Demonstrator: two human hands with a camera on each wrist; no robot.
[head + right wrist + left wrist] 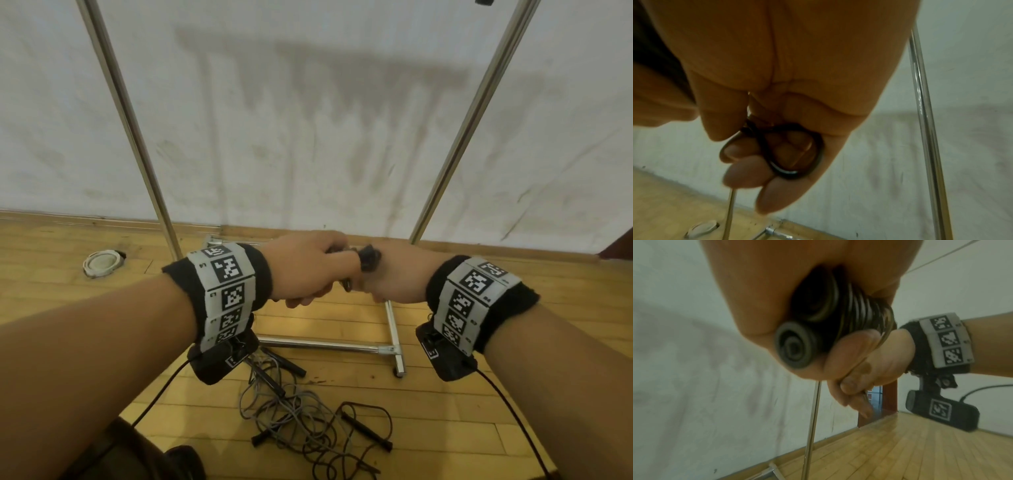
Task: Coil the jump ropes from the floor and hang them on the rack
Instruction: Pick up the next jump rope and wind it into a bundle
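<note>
My left hand [301, 265] has its grip curled round a coiled black jump rope [838, 313] and its handle; my right hand [394, 277] pinches a rope loop [793, 155] (blurred). More jump ropes [301, 418] lie tangled on the floor by the rack [329, 344].

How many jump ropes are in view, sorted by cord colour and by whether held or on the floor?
Black coiled rope, held by left hand and right hand: 1
Black floor rope: 1
Grey floor rope, as far as the tangle shows: 1
Total: 3
</note>
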